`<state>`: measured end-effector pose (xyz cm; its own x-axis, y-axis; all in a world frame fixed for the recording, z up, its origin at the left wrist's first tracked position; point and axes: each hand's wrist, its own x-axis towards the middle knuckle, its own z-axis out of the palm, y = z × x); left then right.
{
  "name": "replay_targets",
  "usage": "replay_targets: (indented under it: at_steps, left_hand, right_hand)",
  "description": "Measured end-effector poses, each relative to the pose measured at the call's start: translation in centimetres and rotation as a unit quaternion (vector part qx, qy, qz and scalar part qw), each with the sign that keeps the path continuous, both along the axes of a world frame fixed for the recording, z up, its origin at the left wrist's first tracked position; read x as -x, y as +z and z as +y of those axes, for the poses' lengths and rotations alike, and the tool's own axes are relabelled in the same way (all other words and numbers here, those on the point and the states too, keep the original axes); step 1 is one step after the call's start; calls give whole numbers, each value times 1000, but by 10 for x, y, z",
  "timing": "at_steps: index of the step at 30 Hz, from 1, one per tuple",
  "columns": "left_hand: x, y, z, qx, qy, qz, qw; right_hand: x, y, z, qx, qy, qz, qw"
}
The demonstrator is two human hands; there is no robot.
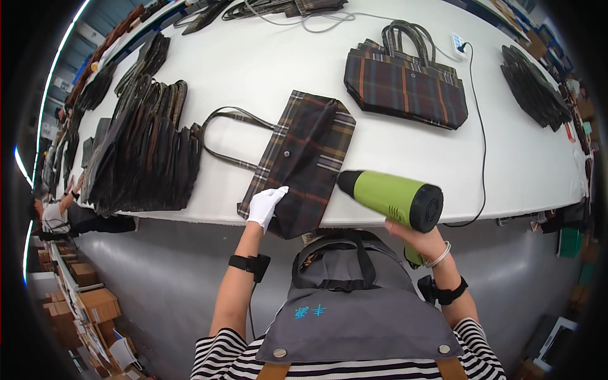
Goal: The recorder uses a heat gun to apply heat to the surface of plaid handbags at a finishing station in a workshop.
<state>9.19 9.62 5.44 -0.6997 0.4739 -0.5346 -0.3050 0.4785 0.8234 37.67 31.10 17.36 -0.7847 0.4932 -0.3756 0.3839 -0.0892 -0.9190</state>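
A dark plaid tote bag (302, 161) lies on its side, its loop handles stretching left and its near end past the table's front edge. My left hand (266, 206), in a white glove, is closed on the bag's near part with the fingers pressed together; its fingertips partly blend into the glove. Bare, my right hand (415, 235) grips a green hair dryer (387, 192) by its handle, which the hand and the body of the dryer mostly hide. The dryer's black nozzle points left, close by the bag's right edge.
Another plaid tote bag (405, 85) stands at the back right of the white table (532, 180). Stacked dark bags (149, 155) fill the left side; more folded ones (535, 85) lie far right. A black cord (484, 145) runs from a power strip (459, 45) over the front edge.
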Motion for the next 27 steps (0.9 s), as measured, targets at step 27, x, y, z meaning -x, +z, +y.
replay_targets:
  at_steps: [27]
  left_hand:
    - [-25,53,30,270,-105,400,869]
  right_hand:
    - [27,6,76,-18,-100,98,990]
